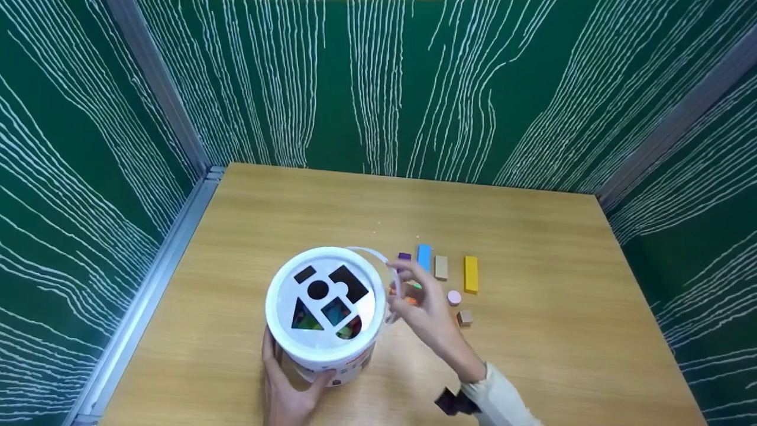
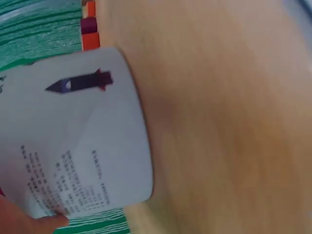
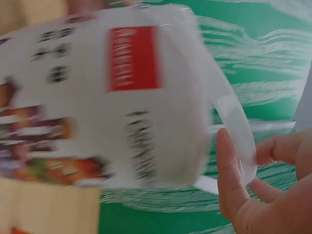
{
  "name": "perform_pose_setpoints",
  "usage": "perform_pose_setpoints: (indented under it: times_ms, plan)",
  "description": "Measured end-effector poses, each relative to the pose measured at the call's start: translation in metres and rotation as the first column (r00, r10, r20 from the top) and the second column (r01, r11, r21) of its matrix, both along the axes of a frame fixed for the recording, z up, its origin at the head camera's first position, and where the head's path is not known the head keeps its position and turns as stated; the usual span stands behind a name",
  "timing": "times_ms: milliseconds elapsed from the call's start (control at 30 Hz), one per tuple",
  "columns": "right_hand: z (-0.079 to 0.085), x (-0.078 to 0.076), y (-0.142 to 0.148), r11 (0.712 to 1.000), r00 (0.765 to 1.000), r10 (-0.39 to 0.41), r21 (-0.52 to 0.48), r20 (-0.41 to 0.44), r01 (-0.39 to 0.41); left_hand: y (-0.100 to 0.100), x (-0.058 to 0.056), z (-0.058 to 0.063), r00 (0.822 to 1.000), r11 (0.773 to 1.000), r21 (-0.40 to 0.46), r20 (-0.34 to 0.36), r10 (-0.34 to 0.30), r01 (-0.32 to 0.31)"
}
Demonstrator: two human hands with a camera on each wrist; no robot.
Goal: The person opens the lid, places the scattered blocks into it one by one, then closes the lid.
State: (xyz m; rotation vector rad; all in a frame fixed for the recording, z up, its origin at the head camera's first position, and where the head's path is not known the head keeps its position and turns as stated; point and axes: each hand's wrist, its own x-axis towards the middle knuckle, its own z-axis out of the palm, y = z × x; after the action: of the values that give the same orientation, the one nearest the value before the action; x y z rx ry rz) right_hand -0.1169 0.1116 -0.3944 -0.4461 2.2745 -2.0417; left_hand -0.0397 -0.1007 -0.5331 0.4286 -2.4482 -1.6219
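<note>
A white toy-block bucket with printed sides stands over the left-middle of the table. Its white lid has cut-outs in several shapes, and coloured pieces show through some of them. My left hand grips the bucket low on its near left side, thumb in front. In the left wrist view only the thumb shows, against the printed wall. With thumb and fingers my right hand holds the white strap handle, which is swung out to the right of the lid.
Right of the bucket lie loose blocks: a yellow bar, a blue bar, a plain wooden block, a pink cylinder and a small wooden cube. A purple block and others are partly behind my right hand. Green walls surround the wooden table.
</note>
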Motion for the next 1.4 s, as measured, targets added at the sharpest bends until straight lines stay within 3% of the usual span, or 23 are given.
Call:
perform_pose_setpoints:
  times_ms: [100, 200, 333, 433, 533, 567, 633, 733, 833, 967, 1033, 1200, 1400]
  plan:
    - [-0.022, 0.001, 0.013, 0.999, 0.999, -0.035, 0.036, 0.034, 0.034, -0.004, -0.004, 0.005, 0.993, 0.998, -0.008, -0.102, -0.057, 0.056]
    - [-0.040, 0.001, 0.020, 0.997, 0.995, -0.059, 0.064, 0.086, 0.053, -0.008, -0.005, 0.009, 0.990, 0.996, 0.011, -0.117, -0.081, 0.083]
    - [-0.064, -0.001, 0.021, 0.993, 0.992, -0.026, 0.115, 0.123, 0.012, -0.015, -0.002, 0.013, 0.992, 0.995, 0.065, -0.103, -0.070, 0.077]
    - [-0.087, 0.001, 0.017, 0.974, 0.998, -0.047, 0.226, 0.050, 0.034, -0.020, -0.001, 0.014, 0.993, 0.992, 0.101, -0.102, -0.065, 0.076]
    - [-0.098, 0.011, 0.010, 0.915, 0.987, -0.114, 0.376, -0.113, 0.149, -0.020, 0.000, 0.014, 0.996, 0.991, 0.116, -0.069, -0.052, 0.060]
    - [-0.098, 0.015, 0.007, 0.893, 0.976, -0.129, 0.409, -0.173, 0.191, -0.020, 0.000, 0.014, 0.997, 0.991, 0.119, -0.059, -0.046, 0.053]
    - [-0.094, 0.022, 0.002, 0.877, 0.954, -0.115, 0.422, -0.276, 0.228, -0.019, 0.000, 0.014, 0.997, 0.991, 0.123, -0.066, -0.051, 0.058]
    - [-0.084, 0.029, -0.002, 0.910, 0.940, -0.047, 0.374, -0.337, 0.179, -0.018, -0.002, 0.015, 0.992, 0.988, 0.128, -0.100, -0.073, 0.085]
    - [-0.073, 0.032, -0.004, 0.950, 0.953, 0.023, 0.303, -0.301, 0.072, -0.018, -0.007, 0.017, 0.986, 0.984, 0.123, -0.129, -0.109, 0.125]
    - [-0.061, 0.031, -0.004, 0.967, 0.974, 0.073, 0.255, -0.215, -0.016, -0.018, -0.013, 0.020, 0.985, 0.982, 0.124, -0.119, -0.127, 0.141]
    - [-0.058, 0.030, -0.004, 0.964, 0.975, 0.078, 0.264, -0.210, -0.020, -0.018, -0.014, 0.023, 0.988, 0.983, 0.130, -0.109, -0.112, 0.126]
    - [-0.058, 0.026, -0.005, 0.959, 0.956, 0.056, 0.281, -0.288, 0.029, -0.017, -0.015, 0.031, 0.993, 0.991, 0.113, -0.107, -0.053, 0.065]
    - [-0.061, 0.026, -0.003, 0.969, 0.933, 0.043, 0.241, -0.357, 0.047, -0.013, -0.015, 0.031, 0.993, 0.995, 0.091, -0.112, -0.025, 0.036]
